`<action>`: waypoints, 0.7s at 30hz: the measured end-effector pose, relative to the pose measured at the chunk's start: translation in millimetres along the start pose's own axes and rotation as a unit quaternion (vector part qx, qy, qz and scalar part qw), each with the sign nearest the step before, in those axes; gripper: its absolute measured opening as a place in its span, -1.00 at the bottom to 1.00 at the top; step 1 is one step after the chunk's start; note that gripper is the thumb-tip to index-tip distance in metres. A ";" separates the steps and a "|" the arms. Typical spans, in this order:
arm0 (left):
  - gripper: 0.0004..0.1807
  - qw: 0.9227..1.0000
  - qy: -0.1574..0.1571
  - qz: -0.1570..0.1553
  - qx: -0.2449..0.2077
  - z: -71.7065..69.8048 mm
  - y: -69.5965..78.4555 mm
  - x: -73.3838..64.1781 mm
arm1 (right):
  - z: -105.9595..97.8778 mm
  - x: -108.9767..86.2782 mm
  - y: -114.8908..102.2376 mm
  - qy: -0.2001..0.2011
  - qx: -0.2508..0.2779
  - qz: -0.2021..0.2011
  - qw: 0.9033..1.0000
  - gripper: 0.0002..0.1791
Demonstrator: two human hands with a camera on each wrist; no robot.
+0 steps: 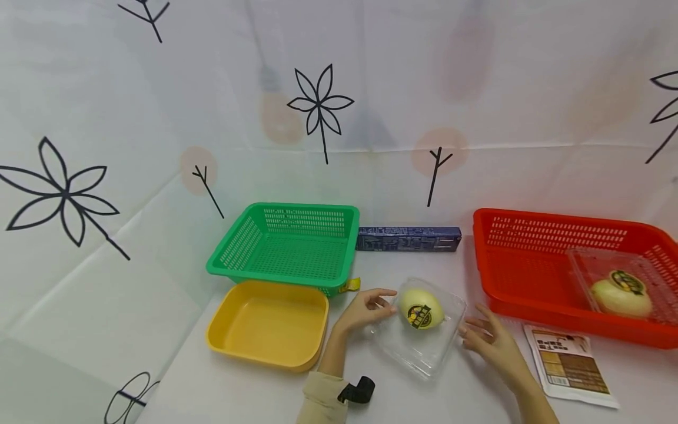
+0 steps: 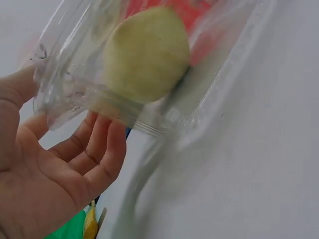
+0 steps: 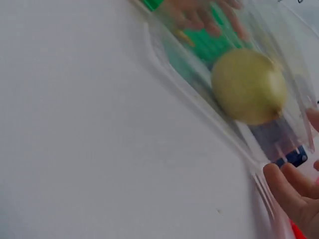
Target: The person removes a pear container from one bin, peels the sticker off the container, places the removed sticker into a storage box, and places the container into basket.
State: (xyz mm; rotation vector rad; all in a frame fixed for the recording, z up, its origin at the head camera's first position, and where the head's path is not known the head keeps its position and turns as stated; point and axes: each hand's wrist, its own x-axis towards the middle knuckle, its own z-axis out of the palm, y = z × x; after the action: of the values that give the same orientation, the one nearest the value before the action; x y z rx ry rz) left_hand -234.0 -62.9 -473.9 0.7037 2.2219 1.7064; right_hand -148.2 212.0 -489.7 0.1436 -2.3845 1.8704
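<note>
A clear plastic box with a round pale yellow-green fruit in it sits between my two hands, over the white table. The fruit bears a dark round sticker in the head view. My left hand holds the box's left edge; in the left wrist view its thumb is on one side and its curled fingers are on the other. At the opposite edge, my right hand pinches the box, with bent fingers against its rim in the right wrist view.
A green basket stands back left, behind a yellow tray. Between the baskets lies a dark blue box. The red basket at right holds another boxed fruit. In front lies a brown-and-white packet. A small yellow item lies beside the green basket.
</note>
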 end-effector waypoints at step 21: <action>-0.39 0.988 0.083 0.036 0.123 22.0 14.6 2.5 | 7.7 -2.6 -14.0 -0.100 -0.012 0.035 0.994 -0.27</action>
State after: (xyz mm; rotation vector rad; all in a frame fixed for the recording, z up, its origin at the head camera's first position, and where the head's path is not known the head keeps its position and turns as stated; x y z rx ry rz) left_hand -222.4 -40.5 -465.9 0.7276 2.5834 1.5931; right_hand -143.9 201.3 -478.5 0.2588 -2.5729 1.9417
